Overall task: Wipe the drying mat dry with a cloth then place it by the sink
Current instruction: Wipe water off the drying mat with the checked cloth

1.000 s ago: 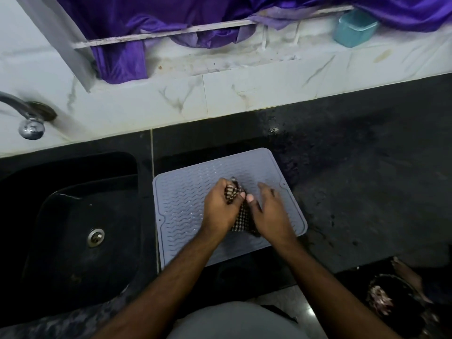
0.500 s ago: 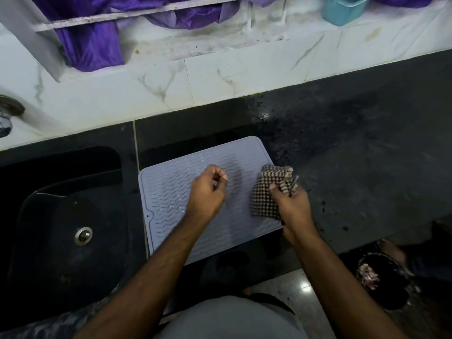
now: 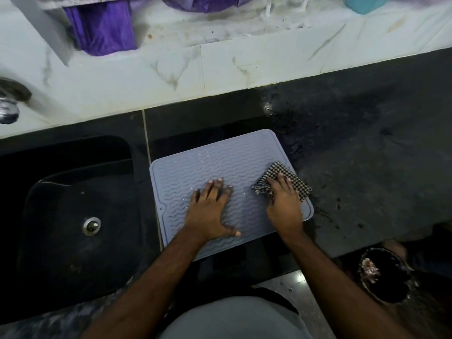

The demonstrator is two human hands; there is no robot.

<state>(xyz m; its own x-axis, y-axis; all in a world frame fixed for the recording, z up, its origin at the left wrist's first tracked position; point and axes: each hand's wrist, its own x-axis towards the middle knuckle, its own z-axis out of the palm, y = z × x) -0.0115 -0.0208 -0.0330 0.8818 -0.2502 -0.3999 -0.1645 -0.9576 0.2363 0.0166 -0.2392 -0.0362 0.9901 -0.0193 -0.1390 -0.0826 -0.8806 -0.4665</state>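
- The drying mat [image 3: 227,172] lies flat on the dark surface [image 3: 367,155], just beside the sink [image 3: 73,216] that sits off to the left hand's outer side.
- The left hand [image 3: 210,211] rests on the mat with fingers straight and spread, palm down; its grip is released and it seems only to pin the mat in place.
- The right hand [image 3: 283,204] presses a checked cloth [image 3: 291,182] onto the mat's right edge; the fingers lie over the cloth, and whether they curl into it I cannot tell for sure.
- The cloth sticks out beyond that hand's fingertips and slightly overhangs the mat's edge onto the surface.
- Judging by the look, the mat is thin moulded rubber or silicone with wavy ridges: light, floppy and likely slick where wet, not fragile.
- The ridges probably hold water in the grooves, so wiping along them with firm pressure would suit.
- To lift it, the raised rim at a corner or short edge looks best, ideally with both hands, since a one-sided pinch would probably let it droop and fold.
- The cloth is soft and bunches easily; keeping it flat under the palm should cover more of the mat.
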